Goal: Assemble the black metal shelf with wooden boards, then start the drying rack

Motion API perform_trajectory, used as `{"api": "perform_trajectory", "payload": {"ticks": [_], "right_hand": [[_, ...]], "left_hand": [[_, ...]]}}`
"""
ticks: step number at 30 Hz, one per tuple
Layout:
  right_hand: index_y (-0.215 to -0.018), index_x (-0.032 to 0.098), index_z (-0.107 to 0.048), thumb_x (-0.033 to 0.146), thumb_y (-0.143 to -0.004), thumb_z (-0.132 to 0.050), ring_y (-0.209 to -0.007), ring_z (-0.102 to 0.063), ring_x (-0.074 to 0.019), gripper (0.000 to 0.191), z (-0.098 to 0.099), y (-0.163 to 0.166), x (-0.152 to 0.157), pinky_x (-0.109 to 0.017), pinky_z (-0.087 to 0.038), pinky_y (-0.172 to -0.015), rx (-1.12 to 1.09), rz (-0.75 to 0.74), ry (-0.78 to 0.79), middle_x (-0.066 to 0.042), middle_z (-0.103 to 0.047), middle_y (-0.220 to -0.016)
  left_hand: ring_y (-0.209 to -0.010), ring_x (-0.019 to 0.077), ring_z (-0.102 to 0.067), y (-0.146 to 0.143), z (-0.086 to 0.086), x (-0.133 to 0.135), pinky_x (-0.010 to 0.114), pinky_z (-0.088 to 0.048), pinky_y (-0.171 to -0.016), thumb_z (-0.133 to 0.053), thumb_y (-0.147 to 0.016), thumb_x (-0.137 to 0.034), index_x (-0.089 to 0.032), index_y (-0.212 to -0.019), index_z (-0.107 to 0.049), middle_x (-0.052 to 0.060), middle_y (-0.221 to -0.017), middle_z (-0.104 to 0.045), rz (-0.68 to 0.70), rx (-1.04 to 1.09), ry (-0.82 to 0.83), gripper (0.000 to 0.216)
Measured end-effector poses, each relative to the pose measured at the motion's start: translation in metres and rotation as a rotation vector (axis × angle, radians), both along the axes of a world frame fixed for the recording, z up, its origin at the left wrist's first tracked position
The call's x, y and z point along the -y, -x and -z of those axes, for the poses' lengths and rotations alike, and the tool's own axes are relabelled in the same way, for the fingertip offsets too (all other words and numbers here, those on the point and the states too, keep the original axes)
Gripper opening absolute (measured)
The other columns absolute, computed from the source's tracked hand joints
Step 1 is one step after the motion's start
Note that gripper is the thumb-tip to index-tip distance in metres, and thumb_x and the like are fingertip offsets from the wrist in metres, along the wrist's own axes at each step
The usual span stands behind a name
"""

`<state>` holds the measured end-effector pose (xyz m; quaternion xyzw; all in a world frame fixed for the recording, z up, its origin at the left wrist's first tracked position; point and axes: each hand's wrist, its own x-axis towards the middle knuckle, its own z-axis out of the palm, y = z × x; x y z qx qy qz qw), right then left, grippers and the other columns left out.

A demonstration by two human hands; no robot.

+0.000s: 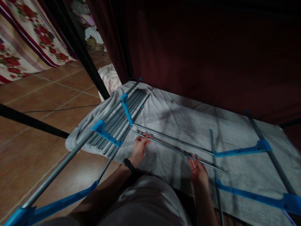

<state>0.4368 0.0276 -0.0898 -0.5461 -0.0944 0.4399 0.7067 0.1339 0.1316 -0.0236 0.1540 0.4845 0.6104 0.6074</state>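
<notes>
A long grey metal rod [178, 150] lies slanted across the grey blanket [178, 119]. My left hand [140, 147] has its fingers curled round the rod's left end. My right hand [198, 169] touches the same rod further right, fingers stretched toward it; I cannot see a closed grip. A second grey rod [171, 138] lies just behind, parallel, running from a blue connector [127, 108] on the left frame to a blue bracket [244, 150] on the right.
A bundle of several grey rods [119, 121] lies at the blanket's left end under a frame of grey tubes and blue plastic brackets [105, 133]. More blue brackets [256, 196] lie right. Dark red curtain [211, 47] behind. Tiled floor [47, 103] left.
</notes>
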Motion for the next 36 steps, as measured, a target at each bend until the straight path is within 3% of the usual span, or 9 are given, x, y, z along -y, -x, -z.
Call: {"api": "perform_trajectory", "payload": {"ticks": [12,24,31,36], "right_hand": [[-0.096,0.025,-0.075,0.035,-0.070,-0.088,-0.098,-0.077,-0.0228,0.031,0.001,0.027,-0.009,-0.050,-0.058,-0.103,-0.071,-0.036,0.014,-0.003,-0.080,-0.098],[-0.092,0.026,-0.077,0.030,-0.071,-0.088,-0.092,-0.078,-0.0221,0.024,-0.019,0.064,-0.018,-0.046,-0.061,-0.098,-0.194,-0.104,-0.011,-0.004,-0.083,-0.104],[-0.090,0.030,-0.076,0.028,-0.078,-0.081,-0.094,-0.076,-0.0230,0.013,-0.008,0.064,-0.017,-0.052,-0.058,-0.103,-0.150,-0.123,-0.040,-0.003,-0.083,-0.098],[-0.078,0.030,-0.069,0.030,-0.079,-0.081,-0.084,-0.075,-0.0213,0.012,-0.003,0.065,-0.018,-0.047,-0.061,-0.094,-0.138,-0.109,-0.038,0.001,-0.078,-0.081]], "left_hand": [[-0.093,0.0189,-0.075,-0.032,0.006,0.020,0.032,-0.060,-0.088,-0.089,-0.070,-0.020,-0.021,-0.086,-0.073,0.005,-0.098,-0.079,0.256,0.105,0.038,0.024],[-0.093,0.0193,-0.076,-0.045,0.018,0.025,0.030,-0.059,-0.085,-0.094,-0.068,-0.017,-0.019,-0.091,-0.078,0.005,-0.102,-0.082,0.404,0.143,0.052,0.027],[-0.084,0.0166,-0.076,-0.047,0.017,0.027,0.027,-0.059,-0.080,-0.094,-0.068,-0.017,-0.019,-0.088,-0.079,0.003,-0.094,-0.082,0.405,0.136,0.068,0.025],[-0.081,0.0156,-0.076,-0.046,0.016,0.028,0.025,-0.059,-0.080,-0.096,-0.069,-0.022,-0.019,-0.085,-0.079,0.001,-0.084,-0.079,0.408,0.118,0.076,0.023]]}}
